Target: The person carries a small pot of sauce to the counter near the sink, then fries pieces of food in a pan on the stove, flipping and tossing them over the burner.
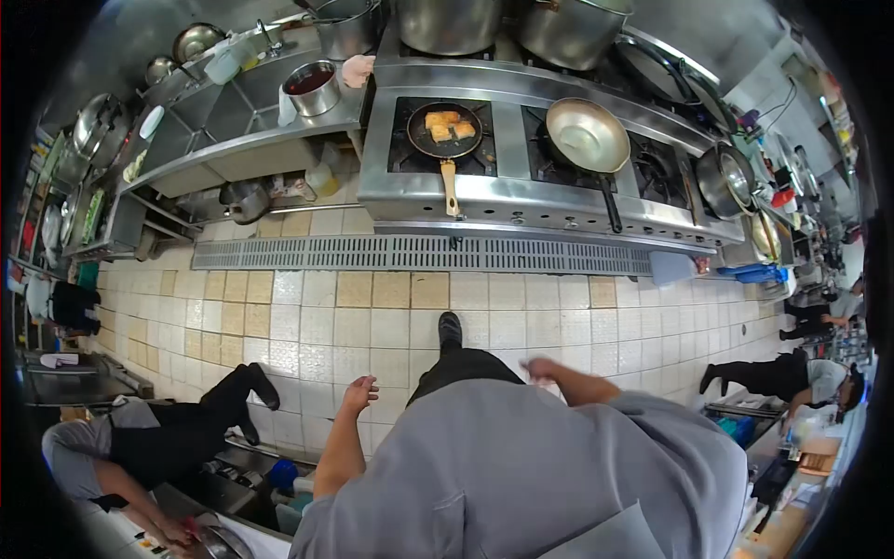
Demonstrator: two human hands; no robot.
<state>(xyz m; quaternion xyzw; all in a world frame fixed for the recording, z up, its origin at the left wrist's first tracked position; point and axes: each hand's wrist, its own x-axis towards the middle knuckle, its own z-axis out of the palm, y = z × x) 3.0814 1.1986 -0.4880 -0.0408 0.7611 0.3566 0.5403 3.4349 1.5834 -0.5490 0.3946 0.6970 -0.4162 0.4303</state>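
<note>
My left hand (359, 392) hangs beside my body over the tiled floor, its fingers loosely bent and slightly apart, with nothing in it. On the other side, my right hand (549, 371) is in front of my hip, its fingers smeared by motion; no object shows in it. Neither hand touches the stove (512, 203) ahead. On its left burner sits a dark frying pan (425, 143) with a wooden handle, holding several golden-brown pieces of food (443, 122). A pale, light-coloured pan (587, 135) rests on the burner to the right.
Large pots (447, 28) stand behind the burners. At left, a sink counter (209, 154) bears a pot of dark red liquid (312, 88). A floor drain grate (419, 254) runs before the stove. One person (140, 447) works at left behind me, others (792, 377) at right.
</note>
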